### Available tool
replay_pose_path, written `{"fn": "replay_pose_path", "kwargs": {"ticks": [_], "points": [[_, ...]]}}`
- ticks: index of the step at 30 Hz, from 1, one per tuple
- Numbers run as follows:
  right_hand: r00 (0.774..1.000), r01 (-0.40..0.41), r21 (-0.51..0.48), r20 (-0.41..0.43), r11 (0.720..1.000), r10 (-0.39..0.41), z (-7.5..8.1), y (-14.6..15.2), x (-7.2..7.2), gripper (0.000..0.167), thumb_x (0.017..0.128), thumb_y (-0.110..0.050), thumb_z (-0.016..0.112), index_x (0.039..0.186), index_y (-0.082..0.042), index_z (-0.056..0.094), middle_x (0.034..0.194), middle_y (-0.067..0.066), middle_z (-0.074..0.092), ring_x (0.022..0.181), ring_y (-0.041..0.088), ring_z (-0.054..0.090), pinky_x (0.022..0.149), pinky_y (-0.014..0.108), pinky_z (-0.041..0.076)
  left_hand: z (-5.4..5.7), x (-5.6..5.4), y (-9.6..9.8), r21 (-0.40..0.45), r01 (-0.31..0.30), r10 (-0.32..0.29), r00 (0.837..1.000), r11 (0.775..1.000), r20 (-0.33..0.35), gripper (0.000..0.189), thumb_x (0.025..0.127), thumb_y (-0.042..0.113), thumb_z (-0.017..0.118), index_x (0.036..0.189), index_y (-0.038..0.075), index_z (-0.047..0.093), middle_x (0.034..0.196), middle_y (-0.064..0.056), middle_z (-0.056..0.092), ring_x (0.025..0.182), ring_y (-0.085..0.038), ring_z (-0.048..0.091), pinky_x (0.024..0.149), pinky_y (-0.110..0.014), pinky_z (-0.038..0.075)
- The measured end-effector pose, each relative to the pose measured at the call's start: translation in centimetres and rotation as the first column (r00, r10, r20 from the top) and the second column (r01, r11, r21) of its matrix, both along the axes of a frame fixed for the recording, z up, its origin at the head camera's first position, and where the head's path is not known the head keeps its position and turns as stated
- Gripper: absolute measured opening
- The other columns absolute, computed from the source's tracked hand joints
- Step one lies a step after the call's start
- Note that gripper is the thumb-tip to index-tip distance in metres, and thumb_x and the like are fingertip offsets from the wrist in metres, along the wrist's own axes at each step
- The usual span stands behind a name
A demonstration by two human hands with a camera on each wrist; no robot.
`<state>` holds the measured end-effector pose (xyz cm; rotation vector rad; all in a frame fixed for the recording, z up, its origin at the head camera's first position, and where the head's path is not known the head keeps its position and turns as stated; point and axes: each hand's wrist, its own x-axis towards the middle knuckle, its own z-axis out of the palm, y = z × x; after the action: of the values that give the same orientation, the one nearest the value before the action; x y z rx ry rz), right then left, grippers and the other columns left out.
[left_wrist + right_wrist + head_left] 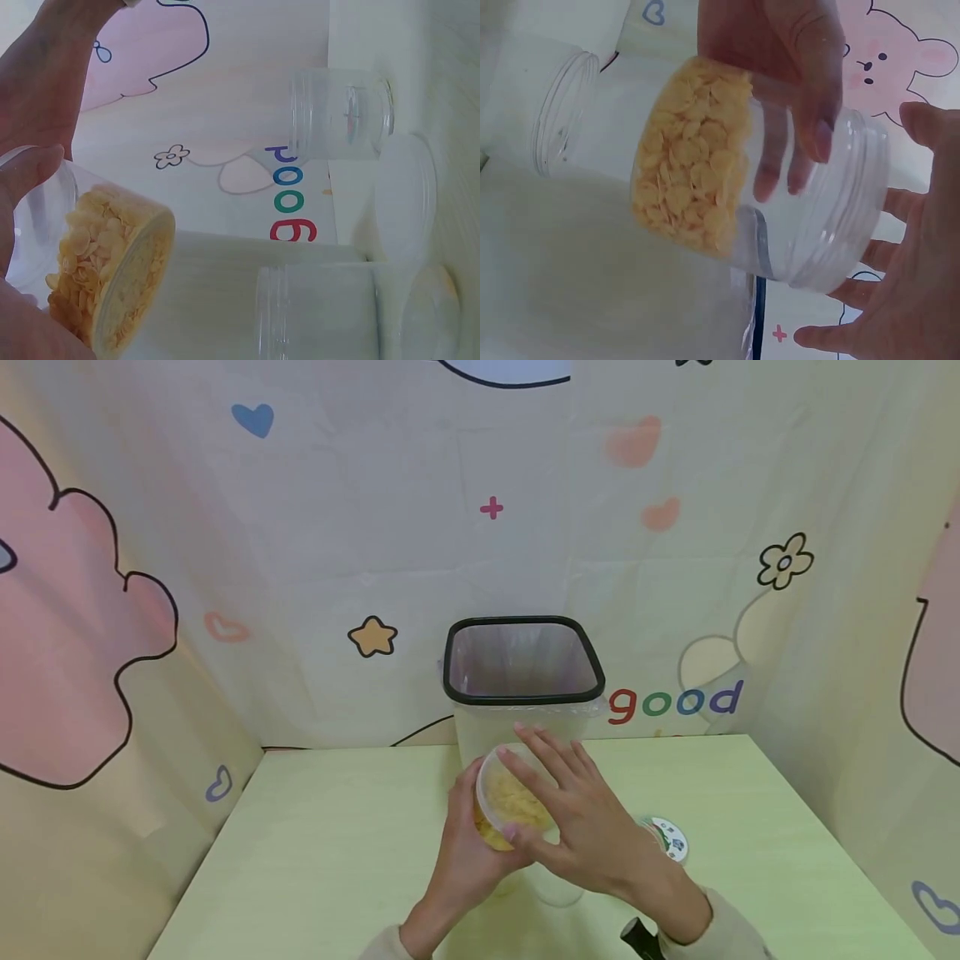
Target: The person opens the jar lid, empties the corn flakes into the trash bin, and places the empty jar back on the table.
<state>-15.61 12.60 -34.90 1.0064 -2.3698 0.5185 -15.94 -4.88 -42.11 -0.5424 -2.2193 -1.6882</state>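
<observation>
Tabletop (337, 835), two hands (468, 839) (585, 827), one flake jar (735, 180)

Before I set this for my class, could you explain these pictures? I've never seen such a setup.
There is no machine here: each grip is simply a person's bare hand. The wide picture comes from a camera worn on the head, looking forward and down. The other two come from cameras on the left and right wrists, so they look tipped sideways.

The left grip holds a tilted clear jar, part-filled with yellow flakes. The right grip, fingers spread, is at the jar's upper end; whether anything covers that end is hard to tell.

On the pale green table are two more clear jars and pale discs that may be lids. Behind the hands stands a bin with a black rim and a liner.
</observation>
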Motion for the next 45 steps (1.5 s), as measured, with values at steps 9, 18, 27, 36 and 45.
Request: {"fn": "replay_pose_path", "kwargs": {"ticks": [9,18,27,36,45], "points": [[0.999,0.007,-0.022,-0.046,1.0,-0.008,-0.6,-0.8,-0.3,0.065,0.088,-0.049,0.063,0.147,-0.027,0.045,0.161,0.002,0.03,0.146,0.03,0.032,0.112,0.06,0.033,0.0,0.4,1.3,-0.097,-0.085,0.07,0.987,0.992,-0.142,0.115,0.063,0.016,0.091,0.154,0.026,0.021,0.154,-0.005,0.032,0.131,-0.026,0.044,0.097,-0.047,0.051],[0.993,0.024,-0.098,-0.111,0.995,-0.034,-1.0,-1.1,-0.6,0.058,0.085,-0.051,0.065,0.135,-0.022,0.058,0.149,0.007,0.047,0.137,0.028,0.043,0.107,0.051,0.042,0.0,0.5,1.8,-0.138,-0.147,0.107,0.958,0.979,-0.267,0.116,0.058,0.018,0.093,0.152,0.017,0.025,0.151,-0.002,0.038,0.133,-0.023,0.041,0.096,-0.047,0.051],[0.984,-0.024,-0.163,-0.18,0.986,-0.006,-1.1,-1.1,-0.9,0.049,0.087,-0.047,0.063,0.127,-0.018,0.063,0.136,0.009,0.057,0.127,0.028,0.05,0.102,0.049,0.044,0.1,0.4,1.7,-0.186,-0.155,0.095,0.951,0.97,-0.294,0.12,0.056,0.021,0.095,0.152,0.014,0.023,0.15,-0.004,0.038,0.135,-0.024,0.042,0.1,-0.048,0.05],[0.987,-0.059,-0.168,-0.156,0.984,0.033,-1.2,-1.1,-0.7,0.052,0.087,-0.047,0.066,0.13,-0.018,0.062,0.138,0.009,0.055,0.128,0.028,0.049,0.102,0.05,0.045,-0.4,-0.1,1.6,-0.243,-0.273,0.156,0.898,0.931,-0.412,0.121,0.051,0.028,0.098,0.148,0.007,0.029,0.146,-0.009,0.044,0.13,-0.028,0.049,0.097,-0.045,0.053],[0.995,0.09,-0.058,-0.03,0.994,-0.092,-0.8,-0.3,0.1,0.073,0.081,-0.057,0.07,0.144,-0.026,0.049,0.153,0.008,0.042,0.131,0.031,0.051,0.083,0.049,0.057,-0.5,-0.8,1.3,-0.288,-0.371,0.151,0.804,0.883,-0.575,0.117,0.052,0.036,0.093,0.148,0.005,0.033,0.14,-0.007,0.05,0.123,-0.023,0.052,0.098,-0.045,0.049]]}}
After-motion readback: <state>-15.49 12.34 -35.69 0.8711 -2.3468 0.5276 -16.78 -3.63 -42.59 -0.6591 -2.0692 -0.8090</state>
